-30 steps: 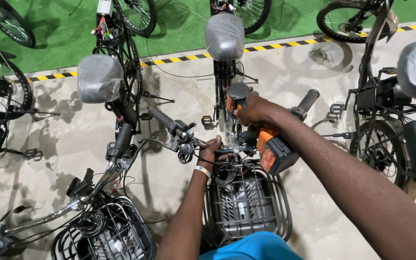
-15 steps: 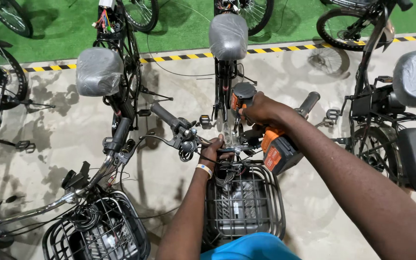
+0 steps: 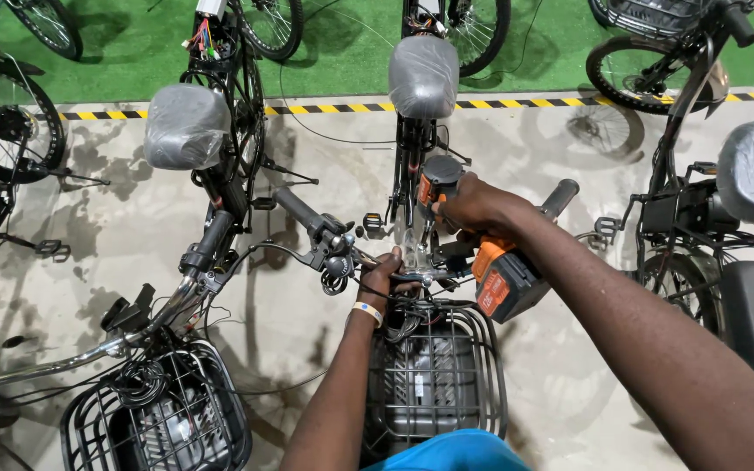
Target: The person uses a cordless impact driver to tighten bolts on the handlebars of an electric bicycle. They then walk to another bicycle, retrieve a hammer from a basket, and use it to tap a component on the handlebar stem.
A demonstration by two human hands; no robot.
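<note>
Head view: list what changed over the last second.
Little changed. The right hand holds the orange-and-black cordless driver at the handlebar stem as before, and the left hand keeps its grip on the handlebar by the wire basket. Only the camera shifted slightly; nothing was picked up or released.

Bare forearms; pale wristband (image 3: 366,311) on left wrist; blue garment (image 3: 455,453) below.

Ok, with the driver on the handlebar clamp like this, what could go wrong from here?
The left hand grips the handlebar right beside the bit of the orange cordless driver that the right hand holds; a slip could hit the fingers. Loose black cables bunch above the wire basket and might snag. The neighbouring bicycle leans close and could be knocked.
</note>
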